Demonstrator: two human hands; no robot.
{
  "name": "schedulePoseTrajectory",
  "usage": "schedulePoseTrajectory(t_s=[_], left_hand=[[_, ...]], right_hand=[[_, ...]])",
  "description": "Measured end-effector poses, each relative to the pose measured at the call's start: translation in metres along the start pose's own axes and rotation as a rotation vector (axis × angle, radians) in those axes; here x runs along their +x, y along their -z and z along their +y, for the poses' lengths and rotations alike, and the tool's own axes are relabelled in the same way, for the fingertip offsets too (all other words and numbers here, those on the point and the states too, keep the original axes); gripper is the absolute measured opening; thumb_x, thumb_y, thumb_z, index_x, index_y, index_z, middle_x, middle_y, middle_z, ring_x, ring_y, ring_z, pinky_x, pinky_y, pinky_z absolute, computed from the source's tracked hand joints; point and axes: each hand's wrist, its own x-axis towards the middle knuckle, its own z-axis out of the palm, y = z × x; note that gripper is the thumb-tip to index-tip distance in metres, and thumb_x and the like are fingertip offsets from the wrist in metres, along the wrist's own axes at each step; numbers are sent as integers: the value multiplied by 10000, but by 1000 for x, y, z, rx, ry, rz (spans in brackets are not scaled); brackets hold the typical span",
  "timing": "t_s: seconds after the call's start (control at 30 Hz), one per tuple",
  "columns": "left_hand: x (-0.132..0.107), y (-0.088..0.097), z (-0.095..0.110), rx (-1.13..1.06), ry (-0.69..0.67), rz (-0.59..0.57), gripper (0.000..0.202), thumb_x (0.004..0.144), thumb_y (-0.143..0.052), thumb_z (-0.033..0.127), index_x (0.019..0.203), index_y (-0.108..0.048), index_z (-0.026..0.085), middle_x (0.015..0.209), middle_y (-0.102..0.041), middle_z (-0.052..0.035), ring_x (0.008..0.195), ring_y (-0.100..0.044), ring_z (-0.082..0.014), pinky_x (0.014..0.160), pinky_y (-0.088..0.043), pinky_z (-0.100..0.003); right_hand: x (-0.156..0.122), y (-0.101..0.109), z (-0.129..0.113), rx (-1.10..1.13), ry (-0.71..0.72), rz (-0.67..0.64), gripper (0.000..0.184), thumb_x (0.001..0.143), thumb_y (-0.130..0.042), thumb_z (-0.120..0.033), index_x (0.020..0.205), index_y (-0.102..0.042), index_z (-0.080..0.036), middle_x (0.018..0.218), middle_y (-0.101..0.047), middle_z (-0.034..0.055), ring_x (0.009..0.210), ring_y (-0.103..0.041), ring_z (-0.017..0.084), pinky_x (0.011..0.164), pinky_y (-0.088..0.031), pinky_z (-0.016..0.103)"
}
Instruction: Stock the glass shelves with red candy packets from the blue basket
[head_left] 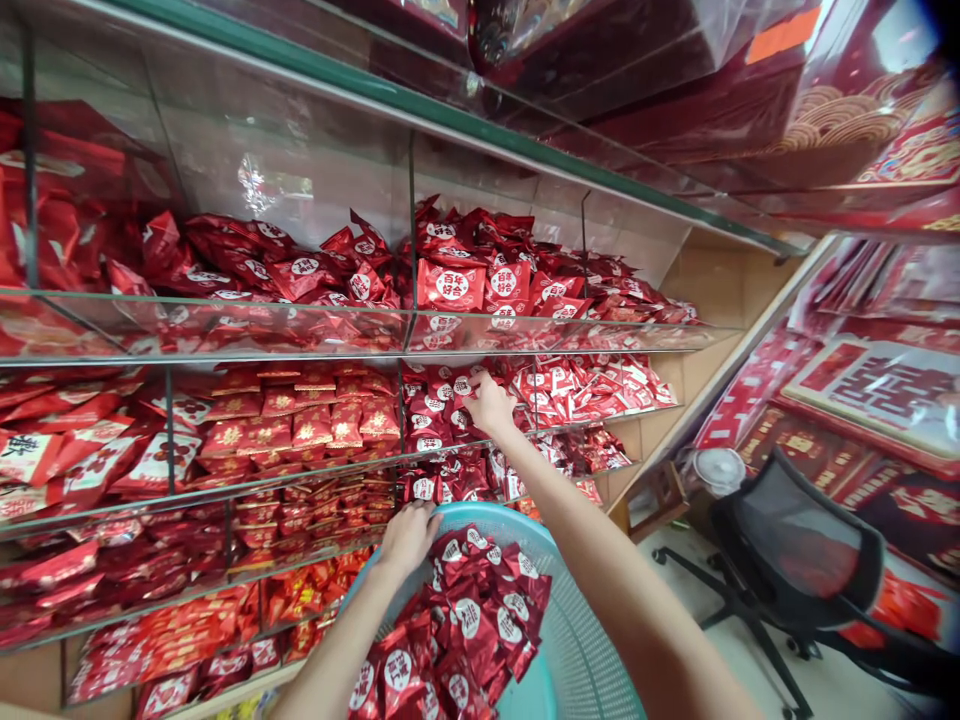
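Note:
My right hand (491, 403) reaches into a middle shelf compartment, its fingers closed at a dark red packet (463, 385) with a white round label. More packets of that kind lie around it in the compartment. At the far left rim of a turquoise plastic basket (480, 512) is my left hand (407, 540), its fingers bent over the edge and partly hidden. Inside the basket lies a heap of shiny dark red packets (469, 618) with white round labels. The basket stands close against the shelves, below my right hand.
Glass shelves with upright dividers (411, 240) and glass front strips (300, 330) hold many red packets. Overhead are dark red boxes (675, 60). To the right stand a black mesh office chair (802, 540) and stacked red goods (877, 390).

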Motion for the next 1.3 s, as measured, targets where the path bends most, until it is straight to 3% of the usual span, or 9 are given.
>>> schedulePoseTrajectory(t_s=[0.13,0.23,0.37,0.43,0.57,0.7,0.87,1.07,1.3], left_hand=[[0,-2,-1,9,-21,30,406,864,-257,425,1012,-562,202,1014,-609,-62,906,-564,-181,759,-416,-262],[0,-1,-1,6,-27,28,407,866,-256,419,1019,-561,196,1020,-607,-66,915,-561,-179,767,-412,-261],[1,1,0,1,-21,5,397,865,-266,406,1037,-554,195,1026,-605,-65,925,-557,-180,773,-410,-261],[1,2,0,-6,-16,-7,386,864,-275,396,1039,-553,193,1028,-604,-65,937,-552,-179,779,-407,-255],[1,2,1,-15,-12,-4,382,865,-275,391,1013,-561,185,1023,-600,-76,951,-542,-179,784,-400,-249],[0,3,3,-20,-10,-3,394,870,-253,395,1002,-561,187,992,-605,-74,943,-543,-173,782,-397,-246],[0,6,4,-26,1,-27,409,871,-243,405,995,-563,184,969,-610,-75,903,-556,-164,754,-397,-240],[0,5,3,-12,-9,-11,408,869,-239,413,964,-568,190,956,-613,-70,903,-554,-171,758,-395,-250],[0,4,4,-18,19,-22,397,867,-251,407,989,-561,191,955,-609,-64,908,-549,-172,764,-392,-248]], right_hand=[[4,3,7,248,-39,23,166,712,-523,-230,876,-533,-205,727,-593,-25,800,-532,159,755,-343,349],[-6,18,10,531,17,41,204,699,-543,-262,875,-540,-159,679,-575,-15,683,-523,124,674,-392,287],[-54,50,20,838,122,60,268,680,-598,-312,886,-542,-149,707,-572,0,652,-519,106,646,-415,250],[-91,59,34,895,90,-23,269,702,-597,-333,912,-546,-174,784,-591,12,708,-537,112,687,-417,255],[-159,41,85,985,-165,-234,302,682,-632,-377,899,-552,-183,785,-604,22,715,-550,135,669,-421,258],[-196,5,135,989,-366,-325,333,634,-655,-443,810,-570,-174,703,-612,15,658,-553,150,619,-408,260],[-205,-14,150,1003,-435,-327,388,559,-695,-475,763,-571,-169,645,-602,2,593,-544,142,579,-403,260],[-198,-14,141,990,-433,-262,399,556,-695,-469,789,-561,-175,648,-598,-2,617,-550,153,606,-413,273],[-206,-15,156,977,-479,-289,418,543,-691,-490,782,-570,-169,665,-605,10,612,-548,156,594,-403,270]])
